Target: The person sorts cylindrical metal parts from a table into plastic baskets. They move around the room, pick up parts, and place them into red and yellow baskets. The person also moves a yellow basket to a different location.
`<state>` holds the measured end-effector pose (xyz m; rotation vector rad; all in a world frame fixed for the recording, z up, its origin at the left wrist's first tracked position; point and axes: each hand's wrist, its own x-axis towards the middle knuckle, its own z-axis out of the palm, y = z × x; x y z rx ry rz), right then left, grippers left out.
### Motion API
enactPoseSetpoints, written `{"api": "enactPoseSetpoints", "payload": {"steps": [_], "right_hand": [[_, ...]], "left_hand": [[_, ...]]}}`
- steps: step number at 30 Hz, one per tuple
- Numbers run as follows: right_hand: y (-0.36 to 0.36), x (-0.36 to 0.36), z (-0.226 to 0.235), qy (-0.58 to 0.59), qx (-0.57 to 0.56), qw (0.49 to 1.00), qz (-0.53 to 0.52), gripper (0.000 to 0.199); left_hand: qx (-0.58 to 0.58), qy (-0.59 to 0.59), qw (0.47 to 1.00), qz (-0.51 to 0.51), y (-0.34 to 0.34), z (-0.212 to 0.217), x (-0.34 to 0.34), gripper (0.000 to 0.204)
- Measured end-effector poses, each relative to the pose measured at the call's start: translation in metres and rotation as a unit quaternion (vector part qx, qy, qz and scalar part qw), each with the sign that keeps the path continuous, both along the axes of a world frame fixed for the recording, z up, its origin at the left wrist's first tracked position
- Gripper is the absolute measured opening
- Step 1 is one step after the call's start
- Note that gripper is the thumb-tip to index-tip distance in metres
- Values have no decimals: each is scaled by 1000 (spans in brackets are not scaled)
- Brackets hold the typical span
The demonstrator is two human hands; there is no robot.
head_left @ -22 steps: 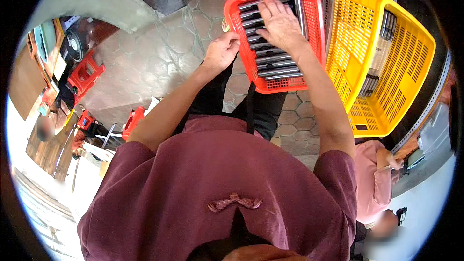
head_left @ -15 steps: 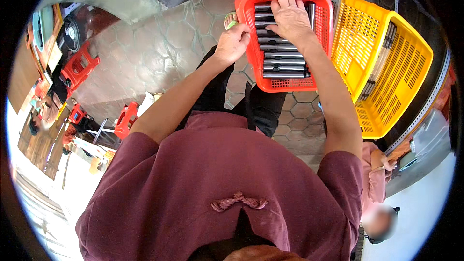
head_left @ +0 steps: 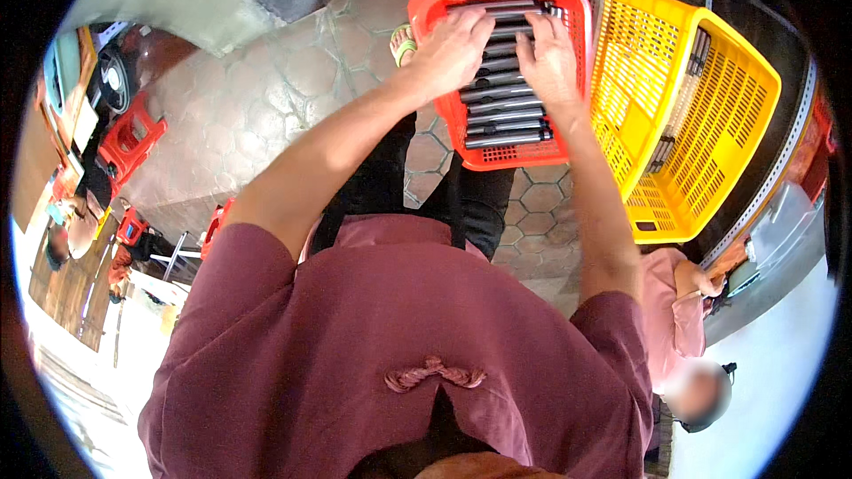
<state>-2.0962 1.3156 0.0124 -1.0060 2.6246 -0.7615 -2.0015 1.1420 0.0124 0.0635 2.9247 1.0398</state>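
Red basket, grey metal bars stacked flat inside

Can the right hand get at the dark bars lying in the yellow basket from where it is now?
Probably yes: the right hand rests in the red basket beside the open-topped yellow basket, nothing covering its dark bars.

A floor of grey hexagonal paving stones carries everything; a red plastic basket sits on it, touching a yellow plastic basket alongside; red plastic stools stand well apart.
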Motion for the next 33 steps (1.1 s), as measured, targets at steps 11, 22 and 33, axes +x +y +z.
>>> {"api": "enactPoseSetpoints", "payload": {"steps": [11,22,33], "right_hand": [[-28,110,-6,-491,-281,612,-553,56],[-65,133,-1,-431,-291,637,-570,49],[-61,115,-15,-409,-100,785,-454,47]], "left_hand": [[38,-345,933,-94,-16,-30,-67,46],[339,-584,737,41,-31,-45,-36,60],[450,-580,660,162,-29,-29,-34,50]]}}
